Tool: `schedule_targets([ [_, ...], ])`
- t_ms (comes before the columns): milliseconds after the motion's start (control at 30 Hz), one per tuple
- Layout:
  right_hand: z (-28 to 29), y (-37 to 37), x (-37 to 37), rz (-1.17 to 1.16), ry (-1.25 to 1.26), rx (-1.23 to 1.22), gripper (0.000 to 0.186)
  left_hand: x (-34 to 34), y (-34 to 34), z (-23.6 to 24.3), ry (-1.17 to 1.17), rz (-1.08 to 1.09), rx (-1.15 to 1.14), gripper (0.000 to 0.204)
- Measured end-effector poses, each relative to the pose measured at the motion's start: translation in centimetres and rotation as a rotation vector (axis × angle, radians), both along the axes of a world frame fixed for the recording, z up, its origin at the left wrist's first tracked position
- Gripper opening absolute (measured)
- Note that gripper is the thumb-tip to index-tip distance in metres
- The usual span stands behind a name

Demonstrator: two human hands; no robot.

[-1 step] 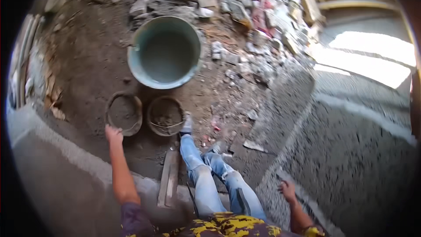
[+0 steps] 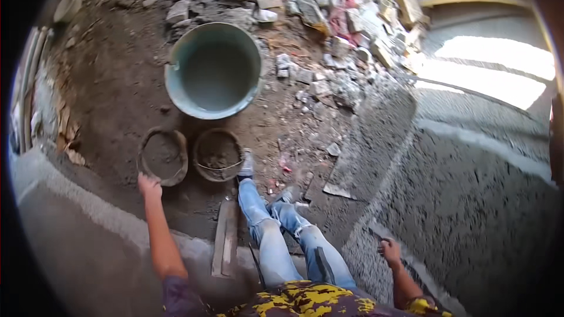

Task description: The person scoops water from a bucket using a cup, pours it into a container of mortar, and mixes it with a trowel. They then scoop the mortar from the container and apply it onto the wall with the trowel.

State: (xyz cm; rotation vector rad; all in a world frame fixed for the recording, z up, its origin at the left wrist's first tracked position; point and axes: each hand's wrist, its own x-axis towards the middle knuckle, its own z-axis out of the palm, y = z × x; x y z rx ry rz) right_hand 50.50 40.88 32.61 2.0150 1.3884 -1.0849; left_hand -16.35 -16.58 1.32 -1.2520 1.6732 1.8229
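Observation:
My left hand (image 2: pixel 150 185) is closed on the near left rim of a round, mud-caked bucket (image 2: pixel 184 158). Grey wet mortar (image 2: pixel 162 154) lies inside it. Beside it on the right stands a second dirty bucket (image 2: pixel 200 169), with a thin wire handle across its near side and lumpy mortar in the bottom. My right hand (image 2: pixel 389 252) is at the lower right, over the edge of a rough grey mortar surface (image 2: pixel 464 217). Its fingers are curled; a thin dark piece sticks out by them, and what it belongs to I cannot make out.
A big pale green tub (image 2: pixel 170 91) of grey liquid stands beyond the buckets. Broken masonry rubble (image 2: pixel 352 91) lies along the far side and right. Wooden planks (image 2: pixel 225 239) lie left of my legs. A low ledge (image 2: pixel 111 211) curves along the near left.
The view has shifted slightly. My left hand stays at the left bucket, which sits a little lower in view. The fingers of my right hand look more curled.

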Motion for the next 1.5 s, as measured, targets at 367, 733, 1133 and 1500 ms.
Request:
schedule_targets([
  [367,7.2,-8.5,4.7,-0.208,-0.113,0.097,0.035,11.8,13.6,22.1,0.015,-0.244,-0.165,0.033],
  [733,-5.3,-17.0,5.9,-0.101,0.012,-0.174,0.034,23.2,29.3,30.9,-0.108,-0.950,-0.476,0.034],
  [1133,-10.6,-20.4,13.4,-0.573,0.059,-0.020,0.032,33.9,55.6,13.7,0.395,-1.976,-0.291,0.046],
  [1500,-13.5,-31.3,19.2,-1.129,0.192,0.002,0.027,47.2,77.5,-2.4,0.775,-2.333,-0.253,0.050],
])
